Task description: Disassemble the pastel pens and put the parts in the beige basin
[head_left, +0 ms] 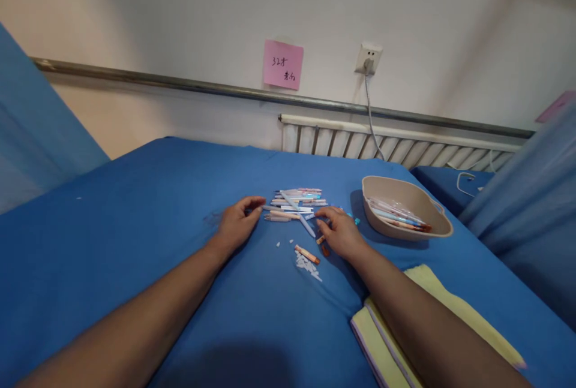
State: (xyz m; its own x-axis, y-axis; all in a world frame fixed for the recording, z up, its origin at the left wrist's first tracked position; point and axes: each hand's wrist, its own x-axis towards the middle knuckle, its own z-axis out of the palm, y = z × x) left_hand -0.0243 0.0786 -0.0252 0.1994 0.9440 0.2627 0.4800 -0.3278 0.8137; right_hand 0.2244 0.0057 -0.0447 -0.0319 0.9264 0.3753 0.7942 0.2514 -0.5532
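A loose pile of pens (pixel 299 196) in pale, grey, pink and blue tones lies on the blue bed cover, between my two hands. My left hand (pixel 240 220) has its thumb and index finger closed about the left end of a grey pen (pixel 272 208). At the pile's right side is my right hand (pixel 339 231), fingers curved and thumb apart from the index finger, beside a blue-and-white piece (pixel 309 216). A light blue pen barrel (pixel 308 226) slants across the front. Nearer me, an orange pen barrel (pixel 307 254) lies by a heap of small white tips (pixel 306 265).
To the right stands a beige basket (pixel 373 184) holding several pens. A folded yellow towel (pixel 387 340) lies under my right forearm. Behind the bed are a radiator (pixel 351 142), a metal rail (pixel 189 83) and a plugged-in wall socket (pixel 369 57). Blue curtains hang at both sides.
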